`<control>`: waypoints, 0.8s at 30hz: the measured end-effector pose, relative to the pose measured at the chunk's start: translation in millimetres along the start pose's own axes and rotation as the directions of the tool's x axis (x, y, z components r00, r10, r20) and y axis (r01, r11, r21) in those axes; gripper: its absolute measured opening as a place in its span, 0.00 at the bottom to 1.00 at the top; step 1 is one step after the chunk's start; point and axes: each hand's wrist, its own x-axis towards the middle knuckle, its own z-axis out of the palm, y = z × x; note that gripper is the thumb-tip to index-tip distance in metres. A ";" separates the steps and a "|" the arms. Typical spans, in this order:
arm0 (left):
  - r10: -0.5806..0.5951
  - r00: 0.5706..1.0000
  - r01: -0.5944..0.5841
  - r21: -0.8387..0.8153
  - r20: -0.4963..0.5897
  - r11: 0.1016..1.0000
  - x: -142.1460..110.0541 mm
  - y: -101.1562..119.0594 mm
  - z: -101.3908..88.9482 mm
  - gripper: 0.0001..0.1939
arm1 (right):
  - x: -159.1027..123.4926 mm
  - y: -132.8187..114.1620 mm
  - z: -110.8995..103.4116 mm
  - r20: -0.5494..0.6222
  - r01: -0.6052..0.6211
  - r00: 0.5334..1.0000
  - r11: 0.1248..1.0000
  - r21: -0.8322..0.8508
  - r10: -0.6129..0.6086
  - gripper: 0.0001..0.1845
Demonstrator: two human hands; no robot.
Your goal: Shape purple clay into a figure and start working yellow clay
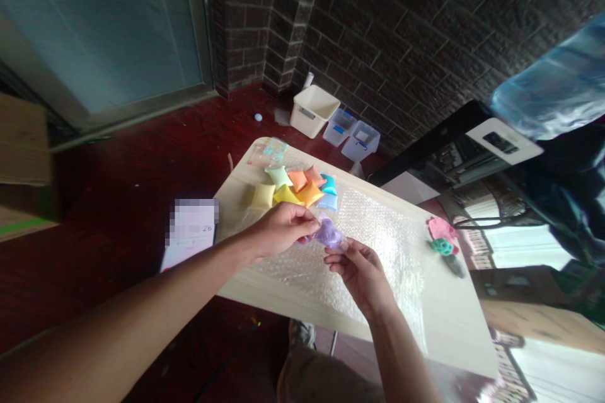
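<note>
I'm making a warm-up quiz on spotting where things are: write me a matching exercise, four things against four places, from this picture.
Things
1. Purple packet
2. Bubble wrap
3. Cream basket
4. Pink item

Places
A. On the floor
B. Near the right end of the table
C. Between the left hand and right hand
D. Spread over the table's middle

Pairs: 1-C, 2-D, 3-A, 4-B
</note>
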 end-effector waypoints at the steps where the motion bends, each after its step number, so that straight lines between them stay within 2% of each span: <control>1: 0.008 1.000 -0.008 0.005 0.006 1.000 0.5 -1.0 0.3 0.14 | 0.3 0.0 -0.5 -0.006 0.008 1.000 1.000 -0.008 -0.008 0.17; 7: 0.069 0.996 -0.068 0.016 -0.057 0.998 1.8 -4.8 0.8 0.13 | -0.9 0.3 1.9 0.034 0.037 0.999 0.996 -0.082 -0.034 0.18; 13: -0.023 0.983 0.023 -0.003 -0.184 1.000 -0.1 1.6 0.0 0.11 | -3.5 0.6 3.5 0.066 0.050 0.997 0.995 -0.086 -0.044 0.17; 19: -0.054 0.982 0.038 -0.093 -0.180 0.995 -1.8 1.4 2.5 0.14 | -5.1 -0.9 2.2 0.100 0.013 0.995 0.999 -0.047 -0.008 0.17; 24: 0.044 0.991 -0.038 0.043 -0.130 0.998 -3.3 3.3 0.3 0.14 | -3.9 -2.0 6.9 0.056 0.021 0.998 0.996 -0.084 -0.016 0.16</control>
